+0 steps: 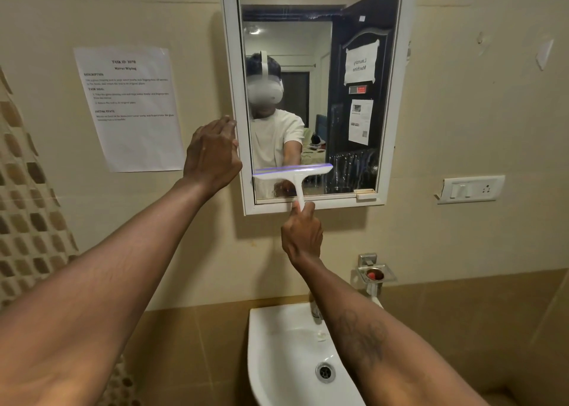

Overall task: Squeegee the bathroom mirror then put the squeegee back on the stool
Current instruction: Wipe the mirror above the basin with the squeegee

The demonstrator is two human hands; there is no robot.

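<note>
Right hand grips the squeegee by the bottom of its handle, fingers wrapped shut around it; handle runs upright, blade on top, blade's long axis lying nearly level across the glass, right end tipped a touch higher. Blade sits against the lower part of the mirror, left of middle, just above the bottom frame; streaks of wet show on the glass to its right. Left hand rests at the mirror's left frame edge, fingers loosely together and holding nothing. A printed sheet hangs on the wall left of the mirror; the sink sits below, under the right forearm.
</note>
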